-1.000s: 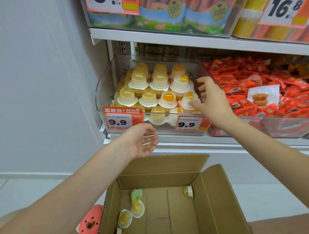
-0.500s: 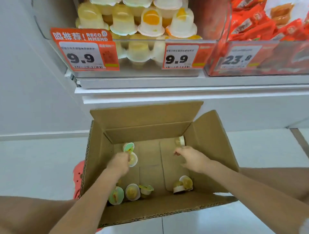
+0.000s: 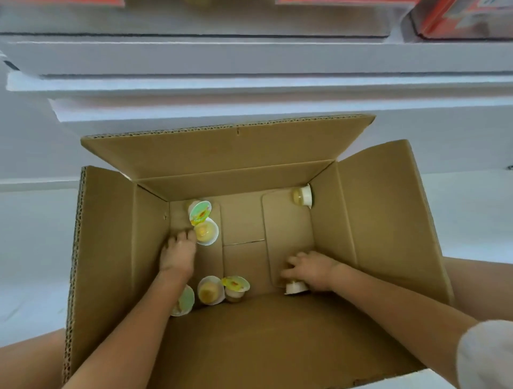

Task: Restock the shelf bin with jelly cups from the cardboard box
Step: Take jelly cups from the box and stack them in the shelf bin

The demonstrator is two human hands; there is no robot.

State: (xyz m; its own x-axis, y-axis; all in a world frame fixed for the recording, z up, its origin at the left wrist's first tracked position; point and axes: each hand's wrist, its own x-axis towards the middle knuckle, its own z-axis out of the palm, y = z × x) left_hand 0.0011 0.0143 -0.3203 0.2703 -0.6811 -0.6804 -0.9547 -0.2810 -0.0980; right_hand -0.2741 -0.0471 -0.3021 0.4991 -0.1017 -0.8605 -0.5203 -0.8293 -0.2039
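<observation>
Since half a second ago the right hand (image 3: 311, 270) is dropping back to the near wall of the cardboard box (image 3: 383, 211), its fingers closing over a jelly cup (image 3: 296, 287). The left hand (image 3: 177, 254) is touching another cup (image 3: 206, 231) with fingers extended. The shelf bin is out of view above; more cups are waiting on the box floor.

White shelf ledges (image 3: 249, 59) run in stepped tiers across the upper field. At the top right corner, the lower edge of a clear bin with red-orange packaging (image 3: 460, 19); contents blurred. A second strip of orange labelling (image 3: 344, 2) sits at the top edge, centre-right. Pale floor (image 3: 33, 250) extends to left and right below the shelving base.
</observation>
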